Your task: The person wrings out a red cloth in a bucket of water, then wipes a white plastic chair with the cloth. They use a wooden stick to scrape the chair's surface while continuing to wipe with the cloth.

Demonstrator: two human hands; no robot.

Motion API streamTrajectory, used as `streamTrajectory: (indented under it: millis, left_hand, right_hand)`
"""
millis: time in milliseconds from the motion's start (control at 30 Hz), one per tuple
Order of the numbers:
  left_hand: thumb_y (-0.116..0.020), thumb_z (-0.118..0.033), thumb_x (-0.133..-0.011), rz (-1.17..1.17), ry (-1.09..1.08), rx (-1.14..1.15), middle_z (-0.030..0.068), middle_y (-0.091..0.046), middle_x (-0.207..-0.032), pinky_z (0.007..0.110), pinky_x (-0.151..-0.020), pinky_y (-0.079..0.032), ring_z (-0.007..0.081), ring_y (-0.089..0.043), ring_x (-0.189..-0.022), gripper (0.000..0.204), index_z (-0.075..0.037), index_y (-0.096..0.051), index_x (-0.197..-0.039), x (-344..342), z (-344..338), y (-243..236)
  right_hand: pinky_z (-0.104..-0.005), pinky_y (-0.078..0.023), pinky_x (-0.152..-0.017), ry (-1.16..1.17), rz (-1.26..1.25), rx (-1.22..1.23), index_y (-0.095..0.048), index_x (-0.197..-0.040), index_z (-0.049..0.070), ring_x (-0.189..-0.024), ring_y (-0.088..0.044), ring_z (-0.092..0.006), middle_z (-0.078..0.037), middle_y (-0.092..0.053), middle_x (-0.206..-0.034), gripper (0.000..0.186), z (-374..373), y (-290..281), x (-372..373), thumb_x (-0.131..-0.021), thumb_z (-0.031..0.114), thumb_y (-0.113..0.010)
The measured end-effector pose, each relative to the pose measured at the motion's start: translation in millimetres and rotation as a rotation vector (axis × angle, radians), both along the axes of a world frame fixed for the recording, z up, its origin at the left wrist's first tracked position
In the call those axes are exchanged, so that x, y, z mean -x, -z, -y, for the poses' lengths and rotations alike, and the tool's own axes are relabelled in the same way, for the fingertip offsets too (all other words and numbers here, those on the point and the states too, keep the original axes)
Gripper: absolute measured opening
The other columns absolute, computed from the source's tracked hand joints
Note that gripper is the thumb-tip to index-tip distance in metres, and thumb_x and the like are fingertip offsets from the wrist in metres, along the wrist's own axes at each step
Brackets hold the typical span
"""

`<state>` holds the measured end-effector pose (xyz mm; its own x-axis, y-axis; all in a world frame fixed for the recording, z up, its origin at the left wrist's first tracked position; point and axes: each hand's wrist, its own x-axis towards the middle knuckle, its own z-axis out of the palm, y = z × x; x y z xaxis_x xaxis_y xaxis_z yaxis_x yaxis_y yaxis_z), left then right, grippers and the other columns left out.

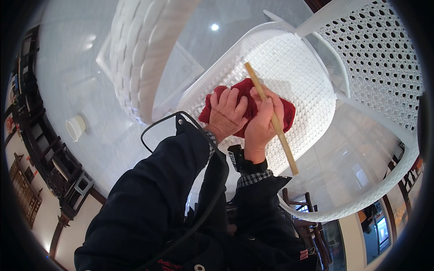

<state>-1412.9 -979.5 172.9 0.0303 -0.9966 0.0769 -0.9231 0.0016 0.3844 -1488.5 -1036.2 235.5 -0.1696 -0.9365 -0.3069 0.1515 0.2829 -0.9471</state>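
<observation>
A folded red cloth (287,114) lies on the white woven seat (298,58) of a chair. Pressed on the cloth's left part, my left hand (226,113) has its fingers stretched out and slightly spread. My right hand (264,122) is closed around a flat wooden stick (283,141), which slants from upper left to lower right across it. The fingers of that hand rest against the cloth's right part, and some are hidden behind the stick and palm. A dark band with a watch (237,158) sits on my right wrist.
The chair's perforated woven back (370,49) rises at the right, and its rounded white rim (361,205) curves below. Another white woven piece (131,54) stands at upper left. A white bucket (75,128) is on the glossy floor at left, near dark wooden furniture (54,167).
</observation>
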Motion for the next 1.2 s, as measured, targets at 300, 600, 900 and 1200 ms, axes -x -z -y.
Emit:
streamTrajectory:
  millis: [300,600,900,1200]
  left_hand:
    - [-0.063,-0.035,-0.078,0.086,0.000,0.031,0.0129,-0.051,-0.125,0.055,-0.093,-0.033,0.0322,-0.048,-0.117,0.044,-0.012,-0.059,-0.114,-0.4,0.4,2.9]
    - [-0.070,-0.035,-0.071,0.026,-0.024,-0.018,0.0153,-0.051,-0.128,0.056,-0.093,-0.033,0.0331,-0.048,-0.120,0.055,-0.011,-0.058,-0.118,0.5,0.4,2.8]
    - [-0.079,-0.030,-0.058,-0.023,-0.002,-0.050,0.0157,-0.049,-0.129,0.058,-0.096,-0.031,0.0351,-0.047,-0.120,0.068,-0.010,-0.058,-0.119,0.0,0.7,-3.6]
    - [-0.079,-0.034,-0.059,-0.003,0.003,-0.013,0.0155,-0.049,-0.130,0.058,-0.095,-0.031,0.0345,-0.047,-0.120,0.066,-0.012,-0.058,-0.117,-0.3,-0.5,-1.8]
  right_hand:
    - [-0.0319,-0.054,-0.087,-0.115,-0.408,0.230,-0.062,-0.110,-0.006,-0.095,-0.065,-0.0202,-0.014,-0.065,-0.112,0.021,-10.2,18.7,6.9,-0.099,0.005,-0.048]
    - [-0.0292,-0.053,-0.081,-0.172,-0.127,0.109,-0.063,-0.103,-0.006,-0.090,-0.065,-0.0176,-0.013,-0.069,-0.097,0.016,2.4,-2.9,-4.3,-0.098,0.001,-0.050]
    - [-0.0376,-0.052,-0.080,-0.124,-0.964,0.443,-0.063,-0.107,-0.001,-0.092,-0.062,-0.0285,-0.015,-0.064,-0.100,0.016,29.8,15.4,29.4,-0.096,0.002,-0.052]
    - [-0.0364,-0.056,-0.092,0.129,-0.084,0.181,-0.058,-0.112,-0.010,-0.101,-0.066,-0.0238,-0.021,-0.063,-0.114,0.026,17.9,-10.7,13.9,-0.103,0.007,-0.041]
